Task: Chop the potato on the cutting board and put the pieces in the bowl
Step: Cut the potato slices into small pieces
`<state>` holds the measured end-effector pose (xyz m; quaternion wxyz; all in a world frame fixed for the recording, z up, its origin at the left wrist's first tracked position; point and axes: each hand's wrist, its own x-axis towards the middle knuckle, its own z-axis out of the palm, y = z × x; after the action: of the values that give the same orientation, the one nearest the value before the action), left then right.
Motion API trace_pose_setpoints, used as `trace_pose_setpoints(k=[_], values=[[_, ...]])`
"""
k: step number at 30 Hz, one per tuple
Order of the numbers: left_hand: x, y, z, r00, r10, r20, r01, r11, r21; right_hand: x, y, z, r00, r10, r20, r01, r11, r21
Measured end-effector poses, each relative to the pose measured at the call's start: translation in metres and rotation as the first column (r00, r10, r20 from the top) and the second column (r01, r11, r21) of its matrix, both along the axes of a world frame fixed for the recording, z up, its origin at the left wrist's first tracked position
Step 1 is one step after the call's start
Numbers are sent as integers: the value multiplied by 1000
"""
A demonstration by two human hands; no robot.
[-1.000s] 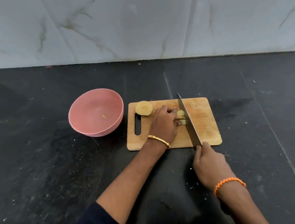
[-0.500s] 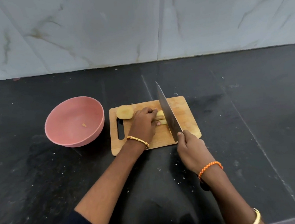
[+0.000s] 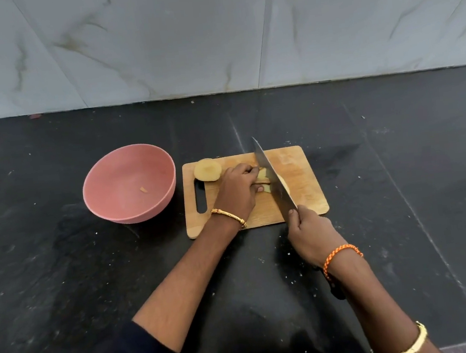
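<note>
Right now the right hand [image 3: 309,233] is gripping the handle of a large knife [image 3: 273,180], fingers wrapped round it, and the blade is angling across the wooden cutting board [image 3: 300,168] with its tip raised toward the wall. Just left of the blade, the left hand [image 3: 236,190] is curling its fingers over a piece of potato [image 3: 262,176] and pinning it to the board, fingertips sitting close to the steel. Pale cut edges are showing on both sides of the blade, though how many pieces are lying there cannot be told. Further left, near the board's handle slot, a potato half [image 3: 208,170] is lying uncut and well apart from the knife. Beside the board on the dark counter [image 3: 404,214], the pink bowl [image 3: 104,202] is holding only a small scrap [image 3: 143,189]. Judging from this, the chopping is partly done: one portion is being cut, the other half is waiting, and the transfer to the bowl has essentially not begun.
</note>
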<state>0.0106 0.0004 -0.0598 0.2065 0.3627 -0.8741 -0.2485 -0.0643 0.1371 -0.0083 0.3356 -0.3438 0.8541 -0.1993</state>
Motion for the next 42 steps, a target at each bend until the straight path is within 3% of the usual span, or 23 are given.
trace_pose_setpoints(k=[5,10,20,27,31,42], values=[[-1,-1,-7,999,12,-43,-13,999,-35,13,11,2,999,-32,-34,35,997,75],[3,0,-9,998,8,-63,-10,999,-34,10,37,6,999,-29,35,26,996,85],[5,4,-5,997,29,-68,-29,1000,-5,9,31,4,995,-71,69,84,974,-210],[4,6,-7,995,47,-91,-48,999,-18,23,9,-11,990,-142,-17,137,974,-178],[4,6,-5,994,40,-103,-41,999,-8,25,0,-12,989,-71,-132,59,994,-93],[5,9,-2,987,79,-138,-86,996,-40,24,9,-4,993,29,-119,-18,995,96]])
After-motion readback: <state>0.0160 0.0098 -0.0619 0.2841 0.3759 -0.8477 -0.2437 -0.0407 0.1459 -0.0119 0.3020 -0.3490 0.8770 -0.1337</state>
